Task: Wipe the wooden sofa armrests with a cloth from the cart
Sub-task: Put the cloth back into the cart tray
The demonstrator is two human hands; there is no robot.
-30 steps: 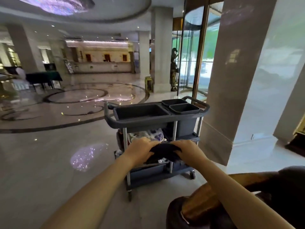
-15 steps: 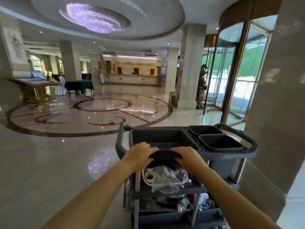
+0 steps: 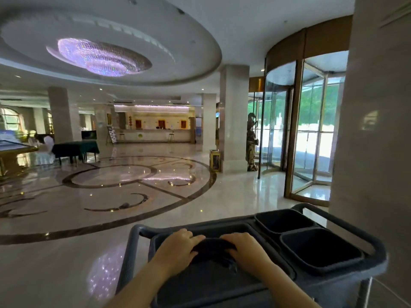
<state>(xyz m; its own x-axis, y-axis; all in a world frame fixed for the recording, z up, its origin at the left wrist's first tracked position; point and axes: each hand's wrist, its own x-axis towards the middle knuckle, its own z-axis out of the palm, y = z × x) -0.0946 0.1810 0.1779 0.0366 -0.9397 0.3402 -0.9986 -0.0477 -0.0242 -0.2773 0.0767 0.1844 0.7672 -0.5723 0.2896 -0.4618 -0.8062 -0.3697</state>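
Note:
A grey service cart (image 3: pixel 375 245) stands right in front of me at the bottom of the view. Over its large top tray I hold a dark bunched cloth (image 3: pixel 212 247) with both hands. My left hand (image 3: pixel 178 250) grips its left end and my right hand (image 3: pixel 246 252) its right end, fingers curled over the cloth. The wooden sofa armrest is out of view.
Two dark bins (image 3: pixel 287 221) (image 3: pixel 320 250) sit in the cart's right side. A broad marble column (image 3: pixel 373 152) rises close on the right. A revolving glass door (image 3: pixel 311 138) lies beyond it. Polished lobby floor (image 3: pixel 66 252) stretches left and ahead.
My view has lifted and closed in on the cart. The sofa armrest dropped out of sight. Both hands, still gripping the cloth, moved from the cart's shelf height up over its top tray.

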